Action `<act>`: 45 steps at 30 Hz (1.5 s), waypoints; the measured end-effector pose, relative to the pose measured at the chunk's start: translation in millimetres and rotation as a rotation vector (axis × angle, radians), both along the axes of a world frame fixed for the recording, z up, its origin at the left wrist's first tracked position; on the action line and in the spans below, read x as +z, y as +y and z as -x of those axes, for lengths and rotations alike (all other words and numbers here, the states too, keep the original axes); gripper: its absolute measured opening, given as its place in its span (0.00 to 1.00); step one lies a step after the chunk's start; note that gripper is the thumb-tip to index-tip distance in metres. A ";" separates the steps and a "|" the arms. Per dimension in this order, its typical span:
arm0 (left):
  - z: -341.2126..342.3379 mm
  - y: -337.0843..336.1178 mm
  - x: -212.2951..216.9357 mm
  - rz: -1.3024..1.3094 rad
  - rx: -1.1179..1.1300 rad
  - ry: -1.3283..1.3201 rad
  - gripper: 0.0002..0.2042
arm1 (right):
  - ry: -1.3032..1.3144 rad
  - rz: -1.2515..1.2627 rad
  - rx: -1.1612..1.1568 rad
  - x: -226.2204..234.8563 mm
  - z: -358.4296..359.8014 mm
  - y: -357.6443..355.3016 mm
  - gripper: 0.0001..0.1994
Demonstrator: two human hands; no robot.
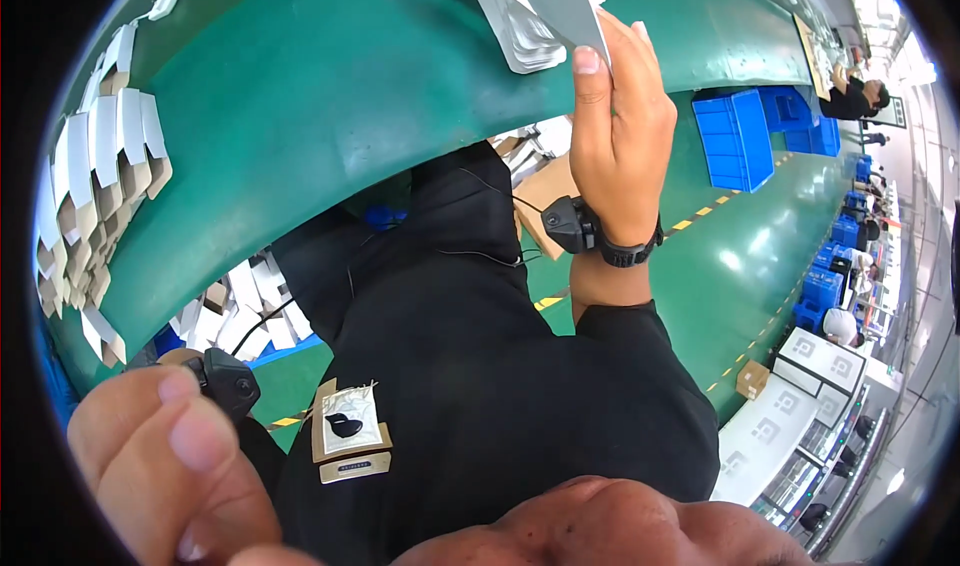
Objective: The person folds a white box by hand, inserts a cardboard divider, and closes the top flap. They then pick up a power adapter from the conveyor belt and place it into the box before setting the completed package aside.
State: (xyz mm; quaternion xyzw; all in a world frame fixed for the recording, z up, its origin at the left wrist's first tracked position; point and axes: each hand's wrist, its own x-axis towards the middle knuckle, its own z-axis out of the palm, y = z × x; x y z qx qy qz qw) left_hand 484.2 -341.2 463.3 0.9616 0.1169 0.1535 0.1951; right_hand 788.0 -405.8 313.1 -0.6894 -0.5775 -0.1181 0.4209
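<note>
My right hand (620,116) is raised over the edge of the green table (330,86) and pinches a flat grey-white sheet (560,1) between thumb and fingers. Just left of it lies a stack of similar white sheets (520,36). A black wrist device (575,224) sits on that arm. My left hand (165,456) is close to the camera at the lower left, fingers curled together with nothing visible in them, a black device (232,381) at its wrist. A small brown card with a white packet (348,431) rests on my dark clothing.
Several folded white-and-brown carton blanks (100,166) lie along the table's left side. More white pieces fill a bin (240,311) under the table, beside a cardboard box (545,191). Blue crates (735,136) stand on the green floor. Another person (860,96) works far right.
</note>
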 end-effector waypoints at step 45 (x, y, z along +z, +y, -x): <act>-49.0 78.3 -169.4 1.394 -0.240 -0.216 0.54 | 0.755 0.256 0.487 28.0 40.6 24.4 0.15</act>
